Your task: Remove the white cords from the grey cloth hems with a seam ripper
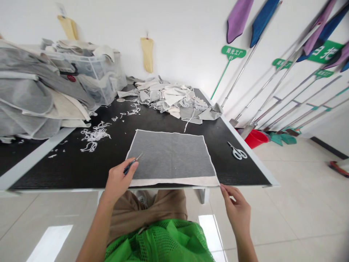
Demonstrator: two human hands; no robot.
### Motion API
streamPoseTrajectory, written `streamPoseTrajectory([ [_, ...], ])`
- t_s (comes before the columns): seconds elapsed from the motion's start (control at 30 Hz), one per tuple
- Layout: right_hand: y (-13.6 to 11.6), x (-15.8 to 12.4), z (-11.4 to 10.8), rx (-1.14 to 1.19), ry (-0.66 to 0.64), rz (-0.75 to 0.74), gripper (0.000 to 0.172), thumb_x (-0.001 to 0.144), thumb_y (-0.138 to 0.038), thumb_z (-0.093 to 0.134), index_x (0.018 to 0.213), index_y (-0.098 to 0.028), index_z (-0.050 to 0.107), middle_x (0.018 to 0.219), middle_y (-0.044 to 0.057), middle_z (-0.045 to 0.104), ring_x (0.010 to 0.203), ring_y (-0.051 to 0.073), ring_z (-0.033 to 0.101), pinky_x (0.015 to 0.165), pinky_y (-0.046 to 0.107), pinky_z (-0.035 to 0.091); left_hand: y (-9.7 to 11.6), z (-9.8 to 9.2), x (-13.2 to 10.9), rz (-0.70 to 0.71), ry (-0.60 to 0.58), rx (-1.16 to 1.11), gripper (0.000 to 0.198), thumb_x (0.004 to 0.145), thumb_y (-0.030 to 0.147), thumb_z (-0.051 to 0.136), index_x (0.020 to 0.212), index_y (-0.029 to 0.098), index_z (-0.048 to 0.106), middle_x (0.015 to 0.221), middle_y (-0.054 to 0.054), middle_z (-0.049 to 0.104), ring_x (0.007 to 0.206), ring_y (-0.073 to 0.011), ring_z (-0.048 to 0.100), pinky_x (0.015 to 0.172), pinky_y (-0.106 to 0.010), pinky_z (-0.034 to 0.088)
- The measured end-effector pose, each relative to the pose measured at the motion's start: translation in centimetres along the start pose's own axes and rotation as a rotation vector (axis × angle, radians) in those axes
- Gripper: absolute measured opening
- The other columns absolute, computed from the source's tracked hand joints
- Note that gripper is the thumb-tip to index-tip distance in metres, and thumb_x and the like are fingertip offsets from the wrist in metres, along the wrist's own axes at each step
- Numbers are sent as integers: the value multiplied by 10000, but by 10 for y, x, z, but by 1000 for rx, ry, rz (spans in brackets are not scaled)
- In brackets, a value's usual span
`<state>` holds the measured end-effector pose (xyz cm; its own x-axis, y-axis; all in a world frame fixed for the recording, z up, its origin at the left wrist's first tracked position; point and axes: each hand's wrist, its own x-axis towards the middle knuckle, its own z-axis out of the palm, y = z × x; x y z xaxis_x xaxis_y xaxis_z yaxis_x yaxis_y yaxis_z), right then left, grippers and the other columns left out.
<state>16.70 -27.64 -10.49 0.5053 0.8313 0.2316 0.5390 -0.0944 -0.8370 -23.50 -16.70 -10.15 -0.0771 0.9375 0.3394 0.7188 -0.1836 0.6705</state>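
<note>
A grey cloth (171, 156) with white edges and a pale strip along its near side lies flat at the table's front edge. My left hand (118, 180) is closed around small thread snips (128, 167) with a dark blue handle; their pointed blades reach over the cloth's left part. At the near right corner of the cloth, my right hand (237, 207) pinches the corner between thumb and fingertips, just off the table edge. White-handled scissors (237, 152) rest on the table to the right of the cloth.
Behind the cloth is a heap of grey and white cloth pieces (174, 96). White thread scraps (96, 134) lie left on the black table (109, 169). Far left are a cloth pile (29, 91) and a filled clear bin (95, 82). Mops and a red bucket (256, 138) stand right.
</note>
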Motion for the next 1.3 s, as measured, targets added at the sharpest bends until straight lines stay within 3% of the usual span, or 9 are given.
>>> streamPoseTrajectory([
  [0.2, -1, -3, 1, -9, 32, 83, 352, 805, -529, 647, 860, -190, 724, 891, 80, 709, 780, 208, 625, 597, 266, 508, 0, 1, -1, -7, 1, 15, 458, 906, 525, 529, 1059, 146, 736, 885, -57, 768, 709, -191, 685, 650, -236, 496],
  [0.5, 8, -5, 5, 108, 52, 133, 428, 761, -503, 706, 1014, -158, 734, 872, 87, 693, 728, 190, 599, 577, 267, 500, 2, 2, 0, -5, -2, 39, 430, 907, 518, 533, 1044, 164, 735, 861, -40, 762, 662, -176, 665, 644, -234, 482],
  [0.87, -1, -5, 11, 150, 64, 155, 306, 802, -469, 683, 879, -173, 705, 834, 67, 685, 751, 187, 577, 617, 270, 488, 6, 3, -1, 0, 12, 49, 422, 901, 517, 534, 1028, 168, 735, 843, -33, 757, 645, -164, 653, 656, -231, 487],
  [1.0, 4, -6, 15, 243, 92, 187, 324, 781, -473, 700, 853, -158, 684, 774, 51, 647, 684, 163, 542, 562, 253, 432, 6, 4, -1, -9, 12, 62, 408, 901, 508, 541, 1033, 172, 733, 813, -22, 750, 650, -167, 658, 654, -229, 487],
  [1.1, 8, -8, 21, 394, 146, 236, 341, 758, -471, 723, 857, -148, 676, 680, 9, 577, 564, 111, 445, 499, 237, 339, 5, 4, 1, -14, 5, 80, 410, 906, 516, 531, 1031, 180, 730, 826, -27, 752, 697, -187, 680, 660, -235, 489],
  [1.2, 11, -10, 27, 525, 178, 297, 331, 728, -447, 756, 859, -154, 678, 643, -21, 532, 528, 86, 383, 484, 232, 283, 15, 1, 3, 18, -27, 170, 431, 914, 539, 503, 1032, 189, 725, 844, -41, 756, 738, -214, 698, 673, -255, 491],
  [1.3, 12, -13, 32, 566, 183, 321, 312, 721, -427, 765, 853, -156, 684, 638, -23, 528, 525, 82, 369, 484, 234, 270, 50, 3, -3, 95, -64, 221, 446, 917, 548, 498, 1082, 191, 709, 891, -62, 759, 775, -236, 699, 728, -289, 496],
])
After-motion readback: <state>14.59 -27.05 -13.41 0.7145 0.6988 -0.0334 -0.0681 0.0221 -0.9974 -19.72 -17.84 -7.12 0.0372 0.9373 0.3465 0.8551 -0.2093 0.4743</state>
